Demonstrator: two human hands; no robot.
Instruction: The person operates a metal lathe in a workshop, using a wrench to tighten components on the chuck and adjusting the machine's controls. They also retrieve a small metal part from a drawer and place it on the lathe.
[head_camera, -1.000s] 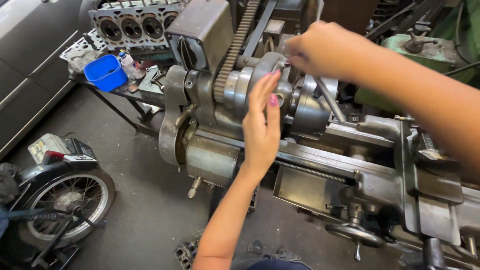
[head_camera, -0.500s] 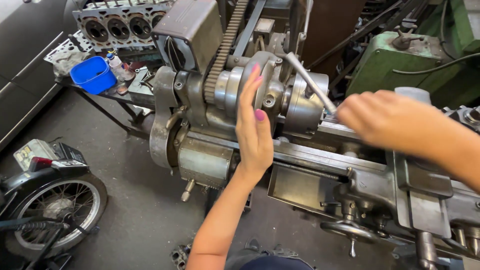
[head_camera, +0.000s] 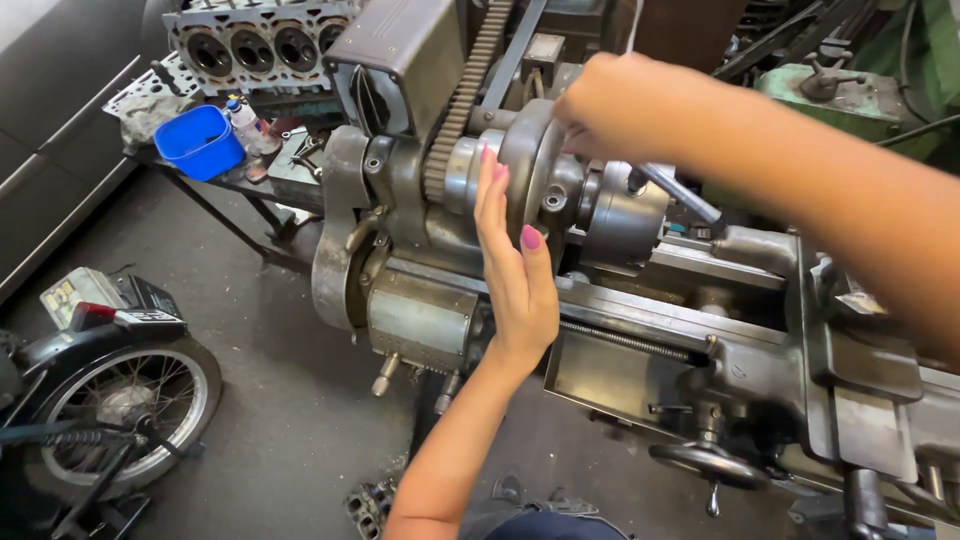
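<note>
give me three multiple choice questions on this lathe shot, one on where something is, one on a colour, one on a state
1. Where does the left hand rest?
A. flat against the round chuck of the lathe
B. on the handwheel low at the front
C. in the blue tub

2. What colour is the plastic tub on the stand behind the lathe?
A. red
B. blue
C. yellow

3. How is the right hand set?
A. open, palm up
B. hanging clear of the machine
C. closed in a grip at the top of the chuck

Answers: 1 A, the palm and fingers lie on the chuck's face. 2 B, it is plainly bright blue. 3 C, the fingers are curled shut up against the chuck; what they hold is hidden.
</note>
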